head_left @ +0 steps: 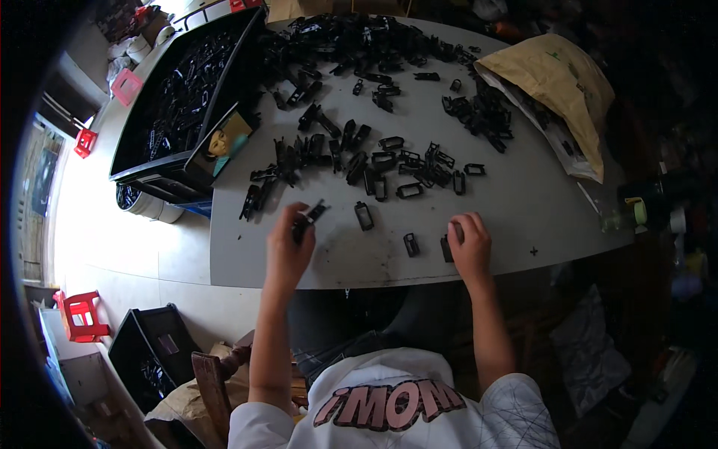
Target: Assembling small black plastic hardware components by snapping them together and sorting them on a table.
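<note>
My left hand [288,243] is raised just above the grey table [508,202] and pinches a small black plastic part [310,215] between its fingertips. Near the front edge, my right hand [470,245] rests on the table with its fingers curled over another small black part [447,247]. Two loose black parts [363,215] [410,244] lie between the hands. Farther out, several black frame-shaped parts [389,168] are scattered across the middle of the table.
A big heap of black parts [351,41] covers the table's far side. A black crate [179,97] full of parts stands at the far left, a tan paper sack [557,82] at the far right. On the floor at left are another black bin [153,352] and red stools [82,314].
</note>
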`<action>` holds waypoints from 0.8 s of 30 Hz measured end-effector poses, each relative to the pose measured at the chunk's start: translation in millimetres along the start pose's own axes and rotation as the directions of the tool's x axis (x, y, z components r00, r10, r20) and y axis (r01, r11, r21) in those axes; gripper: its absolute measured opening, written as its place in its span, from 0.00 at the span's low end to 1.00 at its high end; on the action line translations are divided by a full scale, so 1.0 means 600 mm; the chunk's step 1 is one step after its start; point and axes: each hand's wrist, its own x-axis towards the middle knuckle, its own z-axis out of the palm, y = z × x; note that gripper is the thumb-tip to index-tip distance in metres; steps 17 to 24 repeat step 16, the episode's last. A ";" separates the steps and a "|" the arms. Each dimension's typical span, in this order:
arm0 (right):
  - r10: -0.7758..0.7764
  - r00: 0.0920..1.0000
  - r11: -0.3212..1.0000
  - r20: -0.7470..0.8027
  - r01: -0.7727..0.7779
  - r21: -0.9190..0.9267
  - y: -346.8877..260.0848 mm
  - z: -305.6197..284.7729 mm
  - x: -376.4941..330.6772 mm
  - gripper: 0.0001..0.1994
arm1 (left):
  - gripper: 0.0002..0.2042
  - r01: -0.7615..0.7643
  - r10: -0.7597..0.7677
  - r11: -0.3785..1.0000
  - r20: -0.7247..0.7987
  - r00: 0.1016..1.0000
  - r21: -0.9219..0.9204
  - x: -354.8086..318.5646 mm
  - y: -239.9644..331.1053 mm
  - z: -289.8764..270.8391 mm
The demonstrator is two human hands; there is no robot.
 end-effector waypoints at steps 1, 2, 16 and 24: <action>0.003 1.000 1.000 0.000 -0.003 -0.003 -0.001 -0.006 -0.005 0.06 | 0.14 -0.013 0.014 1.000 0.048 0.999 -0.012 -0.005 0.015 0.003; 0.085 0.996 0.996 -0.012 -0.085 0.006 -0.003 -0.012 -0.012 0.07 | 0.13 -0.026 0.028 0.999 0.096 0.995 -0.024 -0.010 0.031 0.005; 0.028 0.944 0.999 0.330 -0.038 0.023 -0.073 -0.012 -0.069 0.15 | 0.07 0.135 -0.097 0.987 0.345 0.934 -0.087 -0.066 0.054 0.043; 0.028 0.944 0.999 0.330 -0.038 0.023 -0.073 -0.012 -0.069 0.15 | 0.07 0.135 -0.097 0.987 0.345 0.934 -0.087 -0.066 0.054 0.043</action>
